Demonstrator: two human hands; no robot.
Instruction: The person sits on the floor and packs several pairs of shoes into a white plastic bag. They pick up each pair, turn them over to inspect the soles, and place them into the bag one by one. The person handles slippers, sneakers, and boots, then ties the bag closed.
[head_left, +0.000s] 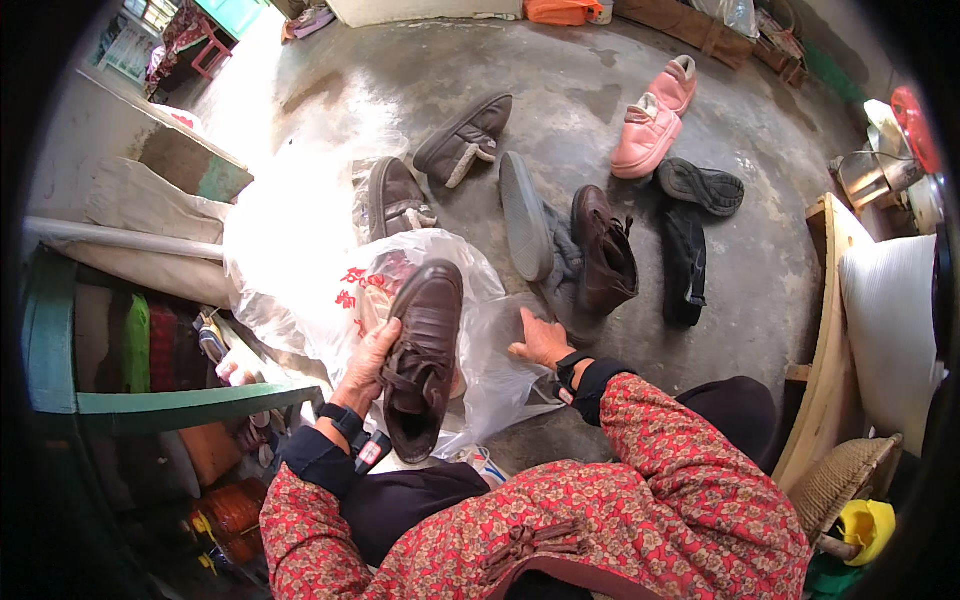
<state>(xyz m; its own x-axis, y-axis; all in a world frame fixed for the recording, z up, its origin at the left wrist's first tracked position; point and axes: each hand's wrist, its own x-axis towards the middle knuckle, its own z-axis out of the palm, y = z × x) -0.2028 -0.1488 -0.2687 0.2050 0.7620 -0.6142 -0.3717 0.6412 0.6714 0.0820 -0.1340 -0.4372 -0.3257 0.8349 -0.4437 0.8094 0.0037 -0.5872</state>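
My left hand (369, 364) grips a dark brown leather lace-up shoe (429, 330) by its side, toe pointing away from me and opening towards me. Beneath the shoe spreads a translucent white plastic bag (315, 277) with red writing, and a pale item shows inside it. At the bag's right edge my right hand (546, 341) has the thin plastic at its thumb and forefinger. The matching brown shoe (604, 251) lies on the floor beyond that hand. Beside it a grey shoe (529, 217) is tipped on its side, sole showing.
Two dark fleece-lined shoes (465, 139), a pink pair (652, 124) and a black pair (684, 262) lie across the concrete floor (750, 277). A green frame (195, 401) stands at left. At right are a wooden board (832, 337) and metal pots (874, 176).
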